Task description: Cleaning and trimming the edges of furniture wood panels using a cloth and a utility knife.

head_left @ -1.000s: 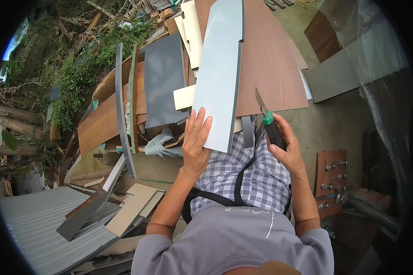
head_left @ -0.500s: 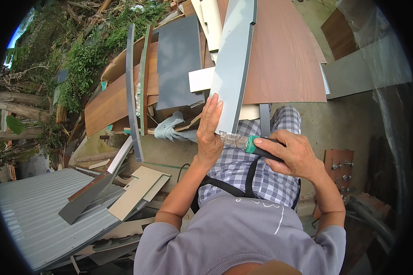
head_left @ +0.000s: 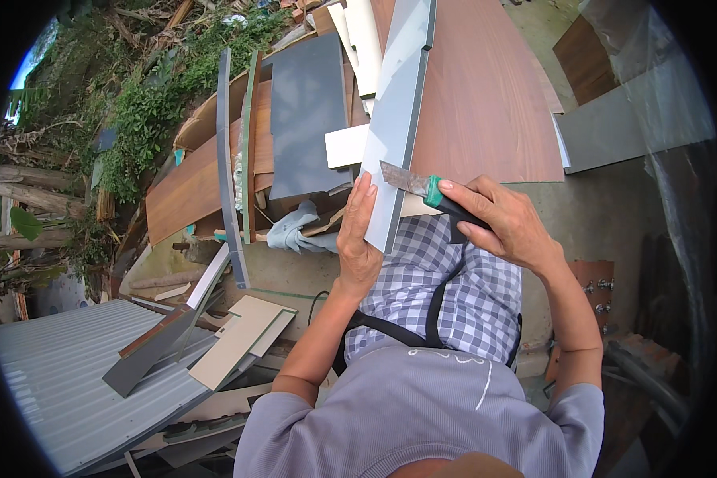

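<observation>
A long light grey panel (head_left: 394, 119) with a dark edge runs away from me above my lap. My left hand (head_left: 359, 231) holds it by the left edge near its near end, fingers straight and close together; the thumb is hard to make out. In my right hand (head_left: 506, 223) is a knife (head_left: 406, 179) with a wide, stained blade, an angled tip, a green collar and a black handle. My fingers wrap the handle, with the index finger along its top. The blade lies over the panel's right edge, its tip pointing left; whether it touches is unclear.
A large wood-grain board (head_left: 486, 103) lies under and right of the panel. To the left are a dark grey board (head_left: 307, 111), a small white block (head_left: 346, 147) and a pale blue cloth (head_left: 295, 227). Cut board pieces (head_left: 239, 338) rest by a corrugated metal sheet (head_left: 72, 358).
The knife has moved up and away from the panel's near end to farther along its right edge. The panel's near end has shifted slightly left and toward me, and the left hand still holds it.
</observation>
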A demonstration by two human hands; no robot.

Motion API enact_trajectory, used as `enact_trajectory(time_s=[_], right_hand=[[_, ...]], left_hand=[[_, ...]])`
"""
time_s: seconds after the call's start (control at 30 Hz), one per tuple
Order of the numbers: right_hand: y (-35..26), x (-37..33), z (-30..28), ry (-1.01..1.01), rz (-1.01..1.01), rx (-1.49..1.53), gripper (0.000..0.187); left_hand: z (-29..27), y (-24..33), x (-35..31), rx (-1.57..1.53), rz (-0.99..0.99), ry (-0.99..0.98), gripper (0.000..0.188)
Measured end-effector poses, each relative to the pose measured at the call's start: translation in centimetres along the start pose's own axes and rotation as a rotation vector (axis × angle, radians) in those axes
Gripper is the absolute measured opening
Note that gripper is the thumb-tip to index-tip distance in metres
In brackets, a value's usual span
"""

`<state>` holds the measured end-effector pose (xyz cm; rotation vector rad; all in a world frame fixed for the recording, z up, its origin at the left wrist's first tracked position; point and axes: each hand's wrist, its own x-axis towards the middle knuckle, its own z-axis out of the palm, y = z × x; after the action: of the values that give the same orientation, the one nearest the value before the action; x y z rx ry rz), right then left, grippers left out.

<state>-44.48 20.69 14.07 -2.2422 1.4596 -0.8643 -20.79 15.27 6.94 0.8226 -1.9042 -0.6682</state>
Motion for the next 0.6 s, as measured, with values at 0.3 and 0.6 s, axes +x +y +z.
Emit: enact_trajectory(time_s=[0.3,0.6], right_hand=[[3.2,4.0,-2.2,0.002,0.081,-0.038,0.055],[2.2,5.7,-3.1,-0.053,0.066,-0.139,0.054]], left_hand=[[-0.2,-0.2,0.2,-0.039,0.022,0.014,0.042],[-0.7,0.3,-0.4,-0.101,-0.1,0.01,0.059]])
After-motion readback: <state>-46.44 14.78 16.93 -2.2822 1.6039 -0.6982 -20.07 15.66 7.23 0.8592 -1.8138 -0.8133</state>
